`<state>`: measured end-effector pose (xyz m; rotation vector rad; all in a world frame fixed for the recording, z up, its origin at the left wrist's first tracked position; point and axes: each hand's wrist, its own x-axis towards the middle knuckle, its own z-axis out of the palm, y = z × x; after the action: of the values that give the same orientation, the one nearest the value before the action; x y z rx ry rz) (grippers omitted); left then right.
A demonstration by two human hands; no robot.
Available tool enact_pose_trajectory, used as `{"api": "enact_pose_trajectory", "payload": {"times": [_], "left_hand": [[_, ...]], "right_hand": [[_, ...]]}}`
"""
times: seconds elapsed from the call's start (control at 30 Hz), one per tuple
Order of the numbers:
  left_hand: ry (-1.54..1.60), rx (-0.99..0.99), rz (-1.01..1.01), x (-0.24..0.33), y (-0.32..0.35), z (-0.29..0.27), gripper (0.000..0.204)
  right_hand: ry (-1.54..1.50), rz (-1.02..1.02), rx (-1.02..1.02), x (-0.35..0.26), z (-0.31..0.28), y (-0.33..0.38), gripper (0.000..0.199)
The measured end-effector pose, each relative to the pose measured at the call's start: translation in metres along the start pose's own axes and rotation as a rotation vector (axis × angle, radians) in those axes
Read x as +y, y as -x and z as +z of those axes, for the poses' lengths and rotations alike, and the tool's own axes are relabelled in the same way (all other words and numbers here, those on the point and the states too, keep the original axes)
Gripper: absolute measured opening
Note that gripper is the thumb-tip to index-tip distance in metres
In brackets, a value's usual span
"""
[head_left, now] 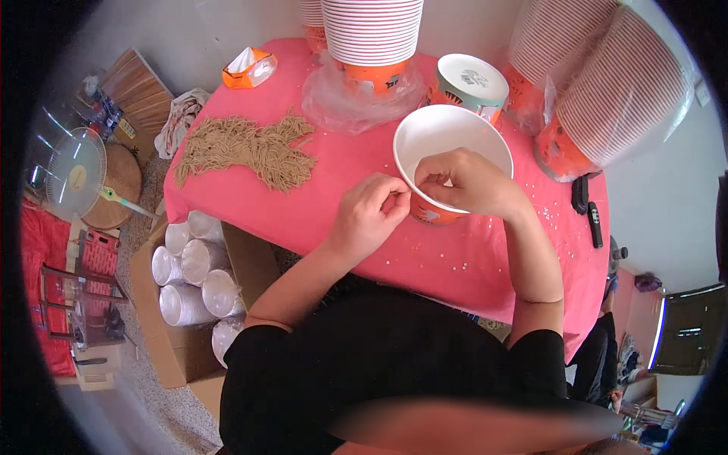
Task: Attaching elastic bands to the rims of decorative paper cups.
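A large paper bucket (493, 148), white inside and orange outside, stands tilted toward me near the table's front edge. My left hand (371, 212) is closed in a pinch, its fingertips at the left side of the bucket's rim; what lies between them is too small to make out. Over the near rim reaches my right hand (470, 182), its fingers curled together inside the bucket and partly hidden, so anything they hold does not show. To the left, a spread of tan cords (246, 152) lies on the pink tablecloth (364, 159).
Tall stacked buckets (371, 38) stand behind, beside a lidded tub (474, 80). Bagged bucket stacks (622, 83) fill the right, near a black cutter (595, 225). Small white bits dot the cloth. At left are an orange tissue pack (249, 70), a carton (155, 334) of wrapped stacks, and a fan (77, 171).
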<state>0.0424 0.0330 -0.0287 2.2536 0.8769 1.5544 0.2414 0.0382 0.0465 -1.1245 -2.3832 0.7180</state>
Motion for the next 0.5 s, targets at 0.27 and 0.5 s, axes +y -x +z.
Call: {"api": "enact_pose_trajectory", "payload": {"times": [0.27,0.5], "left_hand": [[0.024,-0.030,-0.060,0.0015,0.0017,0.0023,0.021],[0.054,-0.030,-0.100,0.0041,0.0020,0.0036,0.018]], "right_hand": [[-0.040,0.035,-0.012,-0.0014,-0.0002,0.0005,0.011],[-0.037,0.003,0.010,-0.0032,-0.0005,-0.0003,0.012]]}}
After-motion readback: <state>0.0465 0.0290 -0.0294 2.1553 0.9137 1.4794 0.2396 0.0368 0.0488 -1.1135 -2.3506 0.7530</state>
